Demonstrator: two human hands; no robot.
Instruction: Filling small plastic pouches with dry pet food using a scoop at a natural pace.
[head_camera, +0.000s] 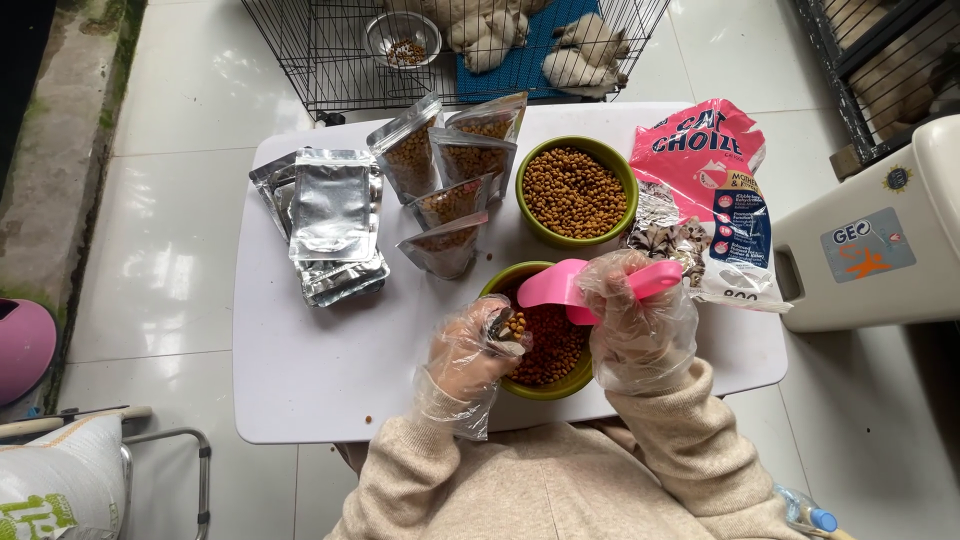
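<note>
Both my hands wear clear plastic gloves. My left hand (466, 352) grips a small silver pouch (503, 324) with brown kibble showing at its mouth, held over the near green bowl (560, 385) of kibble. My right hand (634, 318) holds a pink scoop (556, 285) by its handle, its cup tilted towards the pouch above the same bowl. A second green bowl (576, 192), full of kibble, stands just behind.
Several filled silver pouches (448, 170) stand at the back of the white table (330, 360), with a stack of flat empty pouches (332, 220) to the left. A pink pet-food bag (715, 190) lies at right. A wire cage (340, 50) with animals stands behind; a white container (880, 240) is at right.
</note>
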